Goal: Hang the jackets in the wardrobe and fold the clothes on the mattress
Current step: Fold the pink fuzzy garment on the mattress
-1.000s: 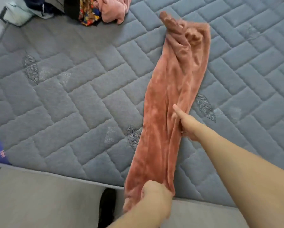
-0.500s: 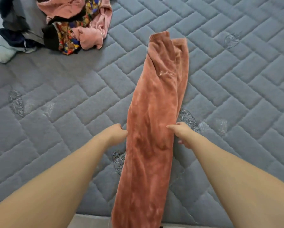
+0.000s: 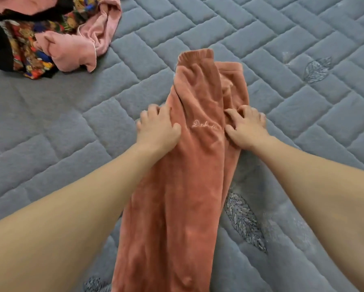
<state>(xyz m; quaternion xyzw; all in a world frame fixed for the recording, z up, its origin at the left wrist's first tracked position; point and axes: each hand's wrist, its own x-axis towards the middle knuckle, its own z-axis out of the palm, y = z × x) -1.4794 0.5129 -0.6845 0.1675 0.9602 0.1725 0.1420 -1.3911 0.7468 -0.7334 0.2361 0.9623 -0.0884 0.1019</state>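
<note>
rust-pink fleece trousers (image 3: 189, 165) laid lengthwise on quilted grey mattress (image 3: 71, 123), waistband far. left hand (image 3: 157, 129) and right hand (image 3: 246, 127) spread flat on edges, gripping nothing. soft, limp, light; best pinched at waistband corners.

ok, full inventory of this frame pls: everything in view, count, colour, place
rust-orange plush trousers: 1, rust-orange with pale embroidered script, lying lengthwise mid-mattress, waistband at the far end
grey quilted mattress: 1, blue-grey with leaf embroidery, fills the frame
pale pink fleece garment: 1, pink, crumpled, top left
multicoloured cartoon-print garment with black trim: 1, mixed colours, top left under the pink one
left hand: 1, bare, fingers spread on the trousers' left edge
right hand: 1, bare, fingers spread on the trousers' right edge
</note>
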